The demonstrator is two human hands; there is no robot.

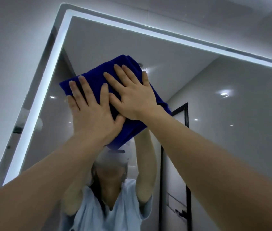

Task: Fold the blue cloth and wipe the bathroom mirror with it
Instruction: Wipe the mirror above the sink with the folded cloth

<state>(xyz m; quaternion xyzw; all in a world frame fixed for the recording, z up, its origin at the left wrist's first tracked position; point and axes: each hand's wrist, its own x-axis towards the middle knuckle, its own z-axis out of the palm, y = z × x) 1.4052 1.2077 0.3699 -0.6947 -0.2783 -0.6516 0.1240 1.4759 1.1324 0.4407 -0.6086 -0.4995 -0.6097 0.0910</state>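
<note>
The folded blue cloth (98,72) lies flat against the bathroom mirror (215,114), high up near its upper left corner. My left hand (92,110) presses on the cloth's lower left part with straight, spread fingers. Beside it, my right hand (132,94) presses flat on the cloth's right part, and its thumb side overlaps my left hand's fingers. Both arms reach up from the bottom of the view. The middle of the cloth is hidden under my hands.
A lit white strip (37,100) frames the mirror along its left and top edges. The mirror reflects a person in a light blue shirt (125,205), a black-framed door (186,117) and ceiling spotlights. Grey wall (7,64) lies left of the mirror.
</note>
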